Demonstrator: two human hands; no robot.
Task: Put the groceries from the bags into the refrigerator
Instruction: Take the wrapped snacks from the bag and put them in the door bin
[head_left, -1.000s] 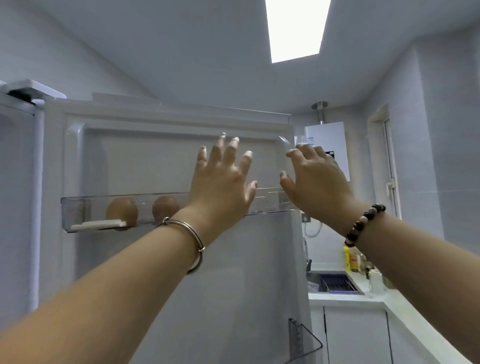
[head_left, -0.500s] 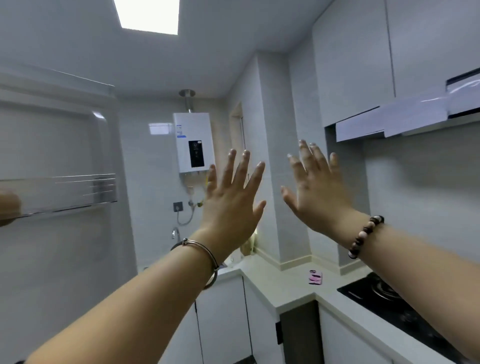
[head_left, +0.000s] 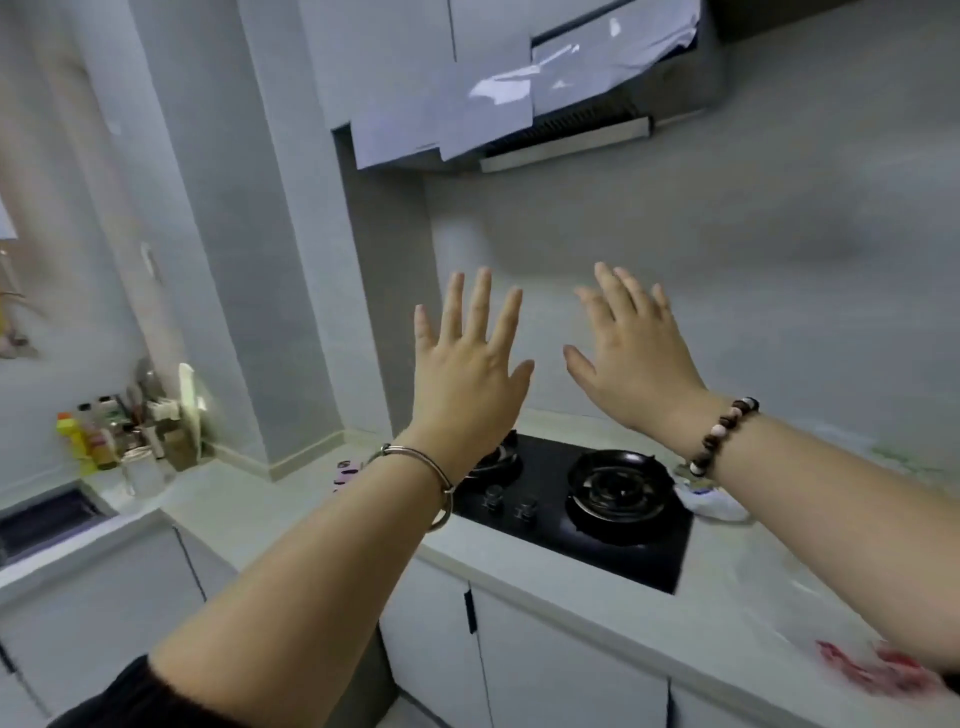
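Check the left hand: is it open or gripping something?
Open. The left hand is raised with its fingers spread straight, and nothing is held in it.

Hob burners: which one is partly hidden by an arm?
The left burner, behind the wrist of the left hand; the right burner is in plain view.

The pale tabletop (head_left: 291, 499) carries a black hob (head_left: 618, 493), bottles (head_left: 88, 441) in its left corner, and a blurred reddish bag (head_left: 872, 675) at right.
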